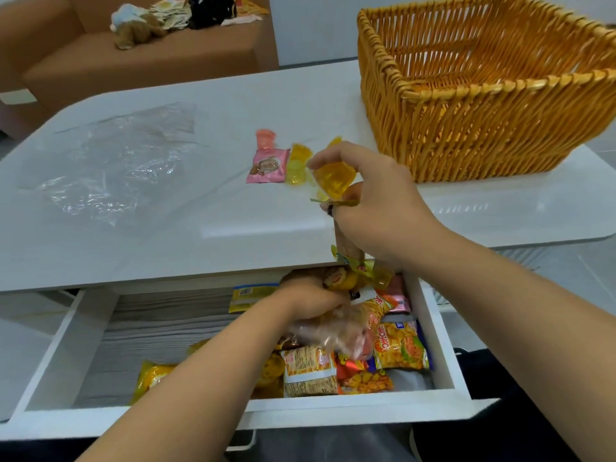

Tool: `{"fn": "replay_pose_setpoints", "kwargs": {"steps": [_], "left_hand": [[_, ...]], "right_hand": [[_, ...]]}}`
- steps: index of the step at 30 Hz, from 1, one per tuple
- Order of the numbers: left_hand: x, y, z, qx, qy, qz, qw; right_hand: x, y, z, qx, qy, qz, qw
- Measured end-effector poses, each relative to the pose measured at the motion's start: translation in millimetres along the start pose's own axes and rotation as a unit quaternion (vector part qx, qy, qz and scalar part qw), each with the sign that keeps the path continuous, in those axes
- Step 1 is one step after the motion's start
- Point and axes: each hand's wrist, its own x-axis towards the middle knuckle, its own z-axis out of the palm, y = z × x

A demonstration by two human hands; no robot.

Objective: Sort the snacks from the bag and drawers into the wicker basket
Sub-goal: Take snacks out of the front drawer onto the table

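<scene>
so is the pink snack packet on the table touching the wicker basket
Apart. The head view shows the pink snack packet lying flat on the white table, with a clear strip of bare tabletop and yellow jelly cups between it and the wicker basket.

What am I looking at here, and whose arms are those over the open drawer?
There is no machine: a person wears a camera on the head, so you see their own arms from above. The right hand grips a yellow jelly cup over the white table. The left hand grips several small wrapped snacks inside the open white drawer, which holds more colourful snack packets. On the table lie a pink snack packet, loose jelly cups, a clear plastic bag and the orange wicker basket.
</scene>
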Motion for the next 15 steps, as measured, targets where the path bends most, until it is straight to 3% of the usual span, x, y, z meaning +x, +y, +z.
{"fn": "replay_pose_setpoints", "kwargs": {"steps": [3,15], "left_hand": [[1.7,0.3,10.0,0.072,-0.011,0.020,0.997],[1.5,-21.8,25.4,0.003,0.156,0.041,0.987]], "right_hand": [[6.2,0.5,-9.0,-0.035,0.014,-0.009,0.999],[16.3,5.4,-16.7,-0.080,0.017,-0.008,0.997]]}}
